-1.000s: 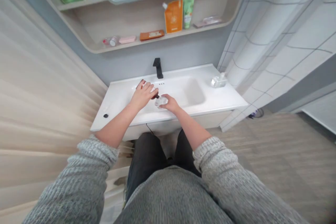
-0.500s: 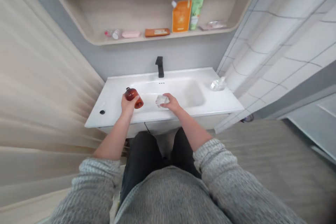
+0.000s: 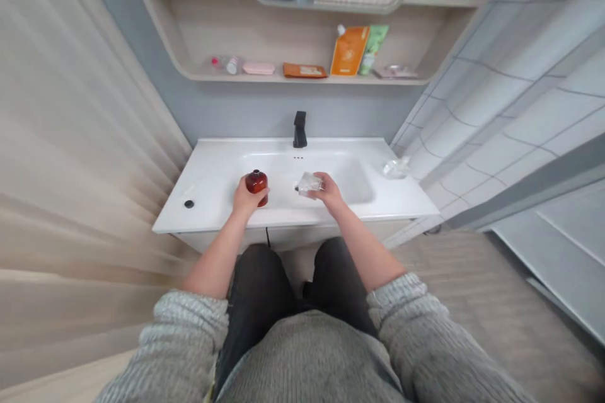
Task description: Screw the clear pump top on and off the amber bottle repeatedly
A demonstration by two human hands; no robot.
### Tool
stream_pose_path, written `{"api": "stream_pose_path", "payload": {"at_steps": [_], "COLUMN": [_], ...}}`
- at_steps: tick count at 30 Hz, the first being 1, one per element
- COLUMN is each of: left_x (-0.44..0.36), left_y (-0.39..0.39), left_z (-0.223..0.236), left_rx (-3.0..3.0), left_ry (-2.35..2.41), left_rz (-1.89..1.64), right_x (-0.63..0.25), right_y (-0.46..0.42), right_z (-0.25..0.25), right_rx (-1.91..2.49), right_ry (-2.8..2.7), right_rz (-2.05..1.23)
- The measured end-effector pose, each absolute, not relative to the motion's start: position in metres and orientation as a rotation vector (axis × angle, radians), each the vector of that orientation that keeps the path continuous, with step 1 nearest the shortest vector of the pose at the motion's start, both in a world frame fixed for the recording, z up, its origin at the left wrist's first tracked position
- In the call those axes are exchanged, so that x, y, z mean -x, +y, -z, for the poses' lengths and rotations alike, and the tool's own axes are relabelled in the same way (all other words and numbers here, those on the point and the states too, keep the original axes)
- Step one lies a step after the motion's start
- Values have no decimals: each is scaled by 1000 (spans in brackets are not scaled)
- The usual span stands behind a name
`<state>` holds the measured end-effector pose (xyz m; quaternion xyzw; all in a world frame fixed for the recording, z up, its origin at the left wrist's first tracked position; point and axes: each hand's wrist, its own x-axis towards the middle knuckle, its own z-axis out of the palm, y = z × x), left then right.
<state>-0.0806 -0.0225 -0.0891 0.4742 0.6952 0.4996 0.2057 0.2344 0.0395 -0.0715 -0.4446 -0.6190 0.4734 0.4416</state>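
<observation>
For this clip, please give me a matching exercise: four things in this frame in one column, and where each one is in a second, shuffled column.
Things
1. Glossy amber bottle
2. Clear crinkled object
3. Matte black faucet
4. Orange squeeze pouch

Places
A. On the light wooden shelf
B. In the person's right hand
C. At the back of the white basin
D. In the person's left hand

Pairs: 1-D, 2-B, 3-C, 4-A
</observation>
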Motion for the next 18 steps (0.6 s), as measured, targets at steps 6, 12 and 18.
{"api": "stream_pose_path", "payload": {"at_steps": [6, 12, 18], "left_x": [83, 86, 85], "left_y": [-19, -17, -17], "left_z": [95, 97, 97], "left_rx": [-1337, -1298, -1260], "left_ry": [1951, 1967, 1936], "left_rz": [-1347, -1356, -1453], "right_x": [-305, -398, -480], "right_y": [34, 36, 47], "right_z": [28, 23, 60], "right_rx": [1004, 995, 1308], "right_ry": [-1450, -1407, -1329], "right_rz": [-1210, -1100, -669]}}
